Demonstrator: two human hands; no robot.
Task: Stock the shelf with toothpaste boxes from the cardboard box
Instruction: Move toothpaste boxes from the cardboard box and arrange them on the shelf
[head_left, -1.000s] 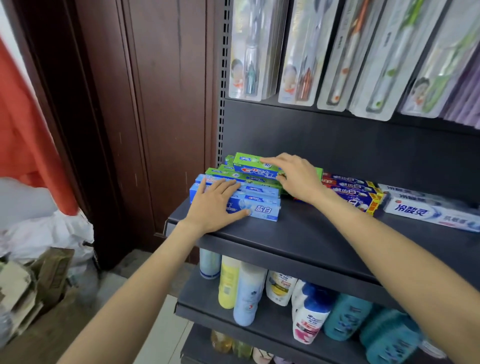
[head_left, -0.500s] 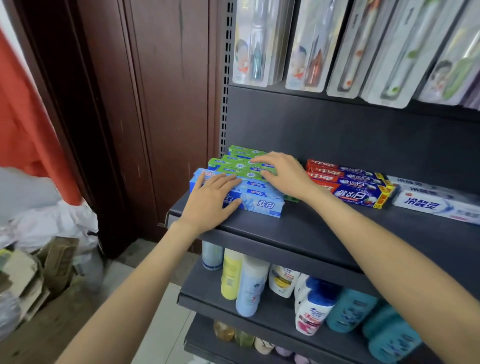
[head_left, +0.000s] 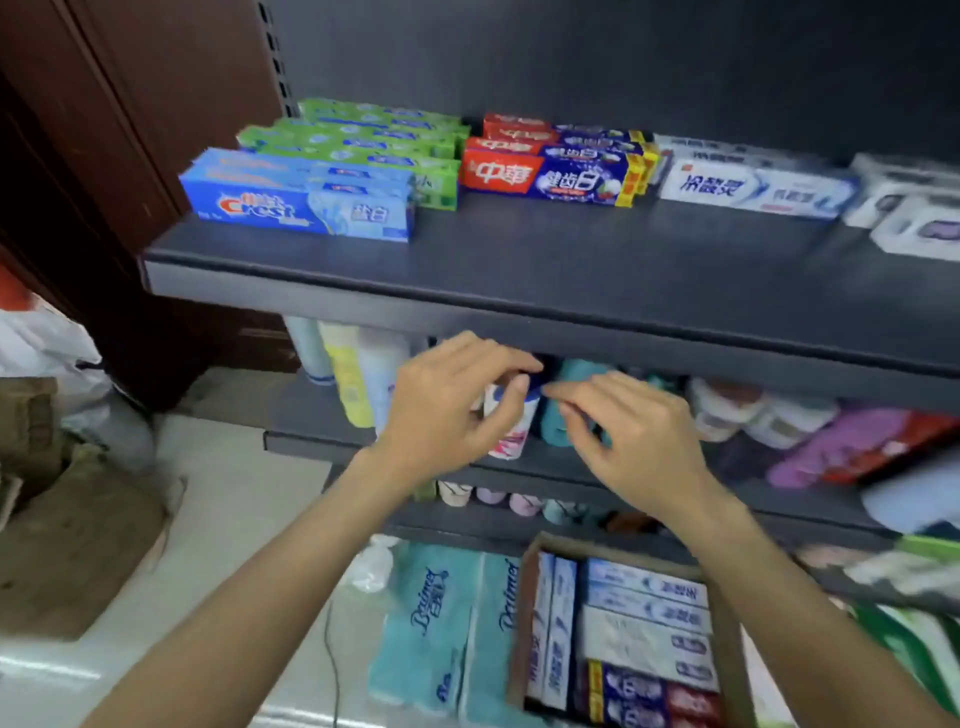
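Note:
On the dark shelf (head_left: 467, 280) lie stacked toothpaste boxes: blue Crest boxes (head_left: 301, 200) at the left front, green boxes (head_left: 363, 137) behind them, red-and-blue boxes (head_left: 556, 169) in the middle, white boxes (head_left: 753, 187) to the right. The cardboard box (head_left: 524, 623) stands on the floor at the bottom, with several white and blue toothpaste boxes (head_left: 644, 623) inside. My left hand (head_left: 452, 410) and my right hand (head_left: 634, 436) hang in the air below the shelf edge, in front of the lower shelf. Both are empty with fingers loosely curled.
The lower shelf carries bottles (head_left: 353, 374) and tubs (head_left: 753, 415). Blue tissue packs (head_left: 441, 623) lie on the floor beside the cardboard box. Flattened cardboard (head_left: 67, 545) and white bags (head_left: 47, 338) sit at the left. A brown wooden panel (head_left: 130, 78) flanks the shelf.
Both hands have left the toothpaste stacks on the shelf and dropped below the shelf edge. The view has tilted down, so the cardboard box on the floor shows.

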